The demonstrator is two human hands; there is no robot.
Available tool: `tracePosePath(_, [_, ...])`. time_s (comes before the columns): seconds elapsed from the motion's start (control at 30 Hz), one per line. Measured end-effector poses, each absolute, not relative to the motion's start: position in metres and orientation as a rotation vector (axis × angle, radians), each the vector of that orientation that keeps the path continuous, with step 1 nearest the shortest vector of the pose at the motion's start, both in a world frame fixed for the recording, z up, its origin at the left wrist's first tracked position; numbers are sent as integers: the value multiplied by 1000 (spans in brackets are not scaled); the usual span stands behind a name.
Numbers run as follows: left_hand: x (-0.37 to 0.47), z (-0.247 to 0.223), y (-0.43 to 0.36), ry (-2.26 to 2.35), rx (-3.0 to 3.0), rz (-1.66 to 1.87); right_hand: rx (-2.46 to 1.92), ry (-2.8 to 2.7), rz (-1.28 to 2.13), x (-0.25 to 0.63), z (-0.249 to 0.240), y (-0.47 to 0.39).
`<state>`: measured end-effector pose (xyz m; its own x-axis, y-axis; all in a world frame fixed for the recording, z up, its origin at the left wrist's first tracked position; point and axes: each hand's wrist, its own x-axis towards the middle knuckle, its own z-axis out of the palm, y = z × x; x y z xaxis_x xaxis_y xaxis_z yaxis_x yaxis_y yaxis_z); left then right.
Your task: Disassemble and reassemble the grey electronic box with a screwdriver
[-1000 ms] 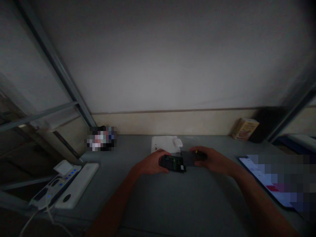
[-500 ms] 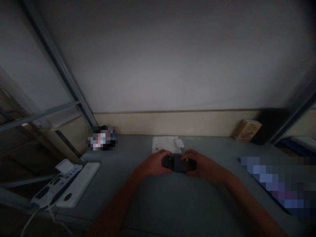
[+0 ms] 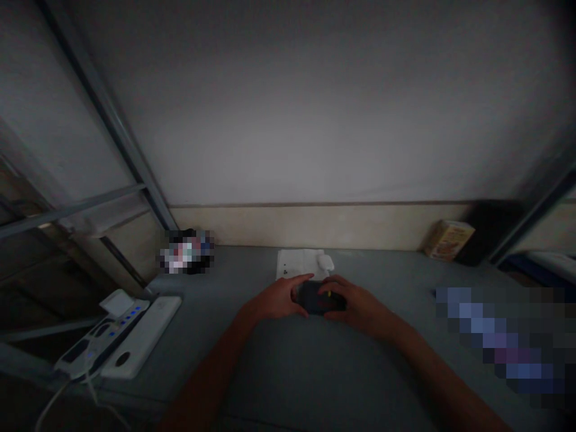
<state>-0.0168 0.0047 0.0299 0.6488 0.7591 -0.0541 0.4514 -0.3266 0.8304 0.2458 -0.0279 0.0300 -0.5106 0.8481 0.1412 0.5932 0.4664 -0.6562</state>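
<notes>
A dark, oblong object with a small yellow mark (image 3: 315, 297) is held between my two hands, above the grey table (image 3: 324, 366). My left hand (image 3: 283, 297) is wrapped round its left end, thumb at the near side and fingers at the far side. Round the right end curls my right hand (image 3: 348, 300), with a finger lying over the top near the yellow mark. Just beyond the hands lies a white sheet (image 3: 297, 261) with small black dots, and a small white item (image 3: 326, 262) rests at its right edge.
At the left are a white power strip (image 3: 103, 336) with blue lights and a long white case (image 3: 144, 339), with cables hanging down. A blurred pile (image 3: 186, 252) sits at the back left. A yellow box (image 3: 449, 240) stands at the back right, and a pixelated item (image 3: 495, 336) lies at the right.
My right hand has moved left, closer to my left hand. The dark object looks shorter, its right part having shifted left over the left part.
</notes>
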Motion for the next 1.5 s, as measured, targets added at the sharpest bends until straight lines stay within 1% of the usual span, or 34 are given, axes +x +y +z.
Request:
tracePosePath(0.17, [-12,28,3,904,1949,496,-1166,-2258,722,242,30,-30])
tracePosePath(0.33, [-9,35,-4,902,2096,566,-1130,-2156,637,242,37,-32])
tracePosePath(0.57, [-11,43,-7,998,2156,446,-1157,-1733,281,266,42,-10])
tracePosePath(0.7, [-9,48,-8,983,2181,515,-1181,-1588,92,279,51,-8])
tracePosePath(0.77, [-8,48,-8,1007,2158,509,-1215,-1475,146,281,55,-10])
tracePosePath(0.87, [-8,47,-8,1047,2120,496,-1189,-1316,335,278,59,-13])
tracePosePath(1.0, [-10,42,-4,1077,2089,534,-1135,-1232,516,272,54,-12])
tracePosePath(1.13, [-16,38,8,1149,2097,773,-1171,-1244,676,264,44,-8])
tracePosePath(1.2, [-22,35,16,1261,2126,906,-1207,-1276,710,259,40,-8])
tracePosePath(1.33, [-35,30,29,1520,2239,994,-1285,-1317,736,248,31,-8])
tracePosePath(1.5, [-39,23,34,1592,2408,881,-1380,-1312,779,245,16,-4])
